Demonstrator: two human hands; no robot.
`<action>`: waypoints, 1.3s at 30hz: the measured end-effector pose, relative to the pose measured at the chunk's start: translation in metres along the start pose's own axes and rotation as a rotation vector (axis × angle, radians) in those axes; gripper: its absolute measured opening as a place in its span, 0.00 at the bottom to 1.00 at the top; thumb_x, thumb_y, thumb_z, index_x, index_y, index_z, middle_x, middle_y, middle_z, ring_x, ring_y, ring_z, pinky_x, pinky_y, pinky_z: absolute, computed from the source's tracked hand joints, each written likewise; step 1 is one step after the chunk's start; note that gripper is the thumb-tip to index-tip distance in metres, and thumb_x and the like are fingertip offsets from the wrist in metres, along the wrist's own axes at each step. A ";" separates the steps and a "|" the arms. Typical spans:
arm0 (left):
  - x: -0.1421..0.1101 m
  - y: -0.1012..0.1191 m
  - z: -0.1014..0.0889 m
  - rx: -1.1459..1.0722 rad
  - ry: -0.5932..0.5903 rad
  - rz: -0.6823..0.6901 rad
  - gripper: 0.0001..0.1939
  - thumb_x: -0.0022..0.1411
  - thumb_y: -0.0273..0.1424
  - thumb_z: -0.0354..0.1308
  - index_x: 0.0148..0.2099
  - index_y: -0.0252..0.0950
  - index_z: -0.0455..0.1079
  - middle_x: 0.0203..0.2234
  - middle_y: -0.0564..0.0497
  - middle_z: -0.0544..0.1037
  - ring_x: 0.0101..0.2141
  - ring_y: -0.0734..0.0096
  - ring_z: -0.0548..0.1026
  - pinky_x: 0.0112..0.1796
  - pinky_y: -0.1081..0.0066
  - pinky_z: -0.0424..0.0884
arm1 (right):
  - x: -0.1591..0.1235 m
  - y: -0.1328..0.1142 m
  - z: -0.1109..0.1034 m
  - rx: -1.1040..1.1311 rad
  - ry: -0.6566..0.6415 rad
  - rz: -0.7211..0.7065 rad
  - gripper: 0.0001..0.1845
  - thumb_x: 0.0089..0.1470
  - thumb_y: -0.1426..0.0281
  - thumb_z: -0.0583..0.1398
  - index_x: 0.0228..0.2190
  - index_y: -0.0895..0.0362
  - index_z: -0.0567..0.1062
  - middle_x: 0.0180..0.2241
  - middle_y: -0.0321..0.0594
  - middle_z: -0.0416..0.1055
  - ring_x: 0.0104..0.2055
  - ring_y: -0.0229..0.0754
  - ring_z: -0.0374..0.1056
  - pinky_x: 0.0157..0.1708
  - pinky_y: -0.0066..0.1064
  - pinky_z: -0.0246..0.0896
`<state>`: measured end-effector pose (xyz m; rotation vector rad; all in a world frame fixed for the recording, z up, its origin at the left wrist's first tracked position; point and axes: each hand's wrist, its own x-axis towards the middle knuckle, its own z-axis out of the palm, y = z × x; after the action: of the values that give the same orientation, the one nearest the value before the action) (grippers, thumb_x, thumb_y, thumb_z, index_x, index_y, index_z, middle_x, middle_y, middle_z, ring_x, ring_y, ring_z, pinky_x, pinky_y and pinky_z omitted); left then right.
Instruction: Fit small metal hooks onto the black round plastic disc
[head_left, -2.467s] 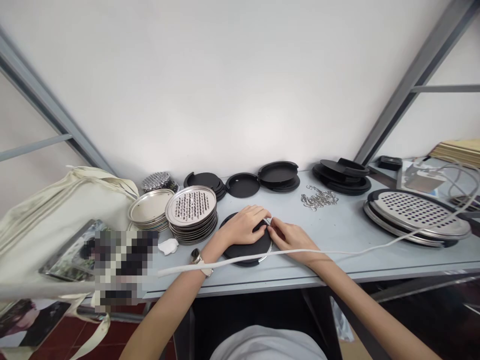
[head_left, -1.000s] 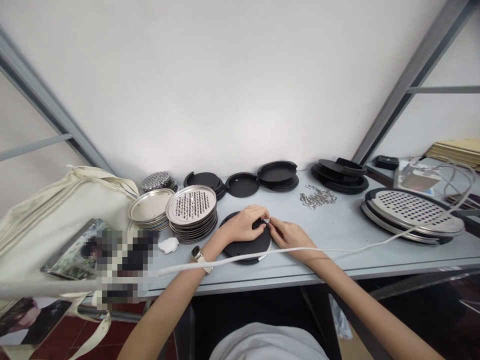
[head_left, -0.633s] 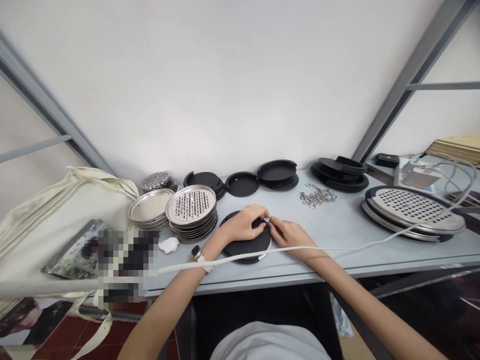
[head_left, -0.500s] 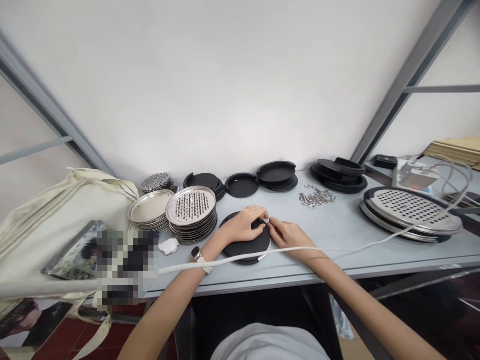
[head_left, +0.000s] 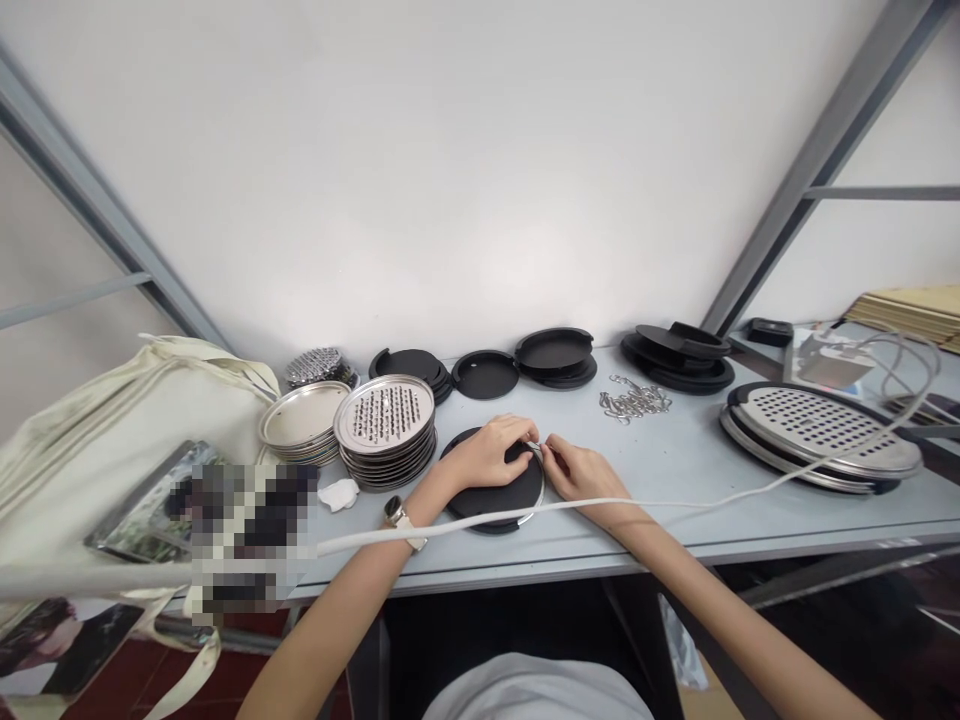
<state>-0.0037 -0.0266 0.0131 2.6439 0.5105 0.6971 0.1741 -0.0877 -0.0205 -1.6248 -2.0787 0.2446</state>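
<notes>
A round black disc [head_left: 492,494] with a thin metal rim lies on the grey table [head_left: 675,470] in front of me. My left hand [head_left: 486,452] rests curled on top of the disc, with a watch on its wrist. My right hand [head_left: 576,470] meets it at the disc's right edge. The fingertips of both hands pinch a small silver metal clip [head_left: 537,448] at the rim. A white cable [head_left: 675,502] runs across both forearms.
Left of the disc stand stacks of perforated metal plates [head_left: 384,428] and plain metal dishes [head_left: 298,418]. Black lids [head_left: 555,354] line the back, and a pile of metal clips [head_left: 634,398] lies behind my right hand. Large perforated trays [head_left: 819,432] sit right; a cream bag [head_left: 112,420] lies left.
Both hands have stayed at the disc's right edge, with only small finger movements on the clip. The view has shifted slightly.
</notes>
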 end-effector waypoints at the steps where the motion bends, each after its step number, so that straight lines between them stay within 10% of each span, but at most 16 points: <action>1: 0.000 0.000 0.000 0.005 0.002 0.001 0.09 0.57 0.22 0.51 0.41 0.36 0.62 0.36 0.50 0.71 0.40 0.68 0.69 0.48 0.67 0.63 | 0.000 0.000 0.000 0.004 0.002 0.003 0.13 0.62 0.65 0.45 0.27 0.53 0.62 0.21 0.35 0.68 0.21 0.39 0.64 0.23 0.27 0.47; 22: -0.001 0.003 -0.001 0.084 -0.043 -0.015 0.12 0.60 0.23 0.49 0.46 0.36 0.62 0.37 0.49 0.72 0.43 0.66 0.69 0.48 0.65 0.63 | 0.000 0.004 0.000 0.150 0.125 0.018 0.12 0.60 0.65 0.46 0.25 0.53 0.57 0.18 0.30 0.59 0.18 0.37 0.57 0.22 0.26 0.48; 39: -0.001 0.007 -0.004 0.216 -0.071 0.018 0.11 0.62 0.24 0.48 0.47 0.35 0.62 0.40 0.47 0.71 0.44 0.65 0.68 0.47 0.65 0.62 | -0.001 0.007 0.002 -0.004 -0.080 -0.098 0.16 0.64 0.65 0.43 0.41 0.56 0.67 0.29 0.42 0.75 0.28 0.44 0.71 0.28 0.29 0.56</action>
<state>-0.0048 -0.0316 0.0194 2.8653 0.5714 0.5798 0.1794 -0.0868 -0.0257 -1.5334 -2.2130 0.2764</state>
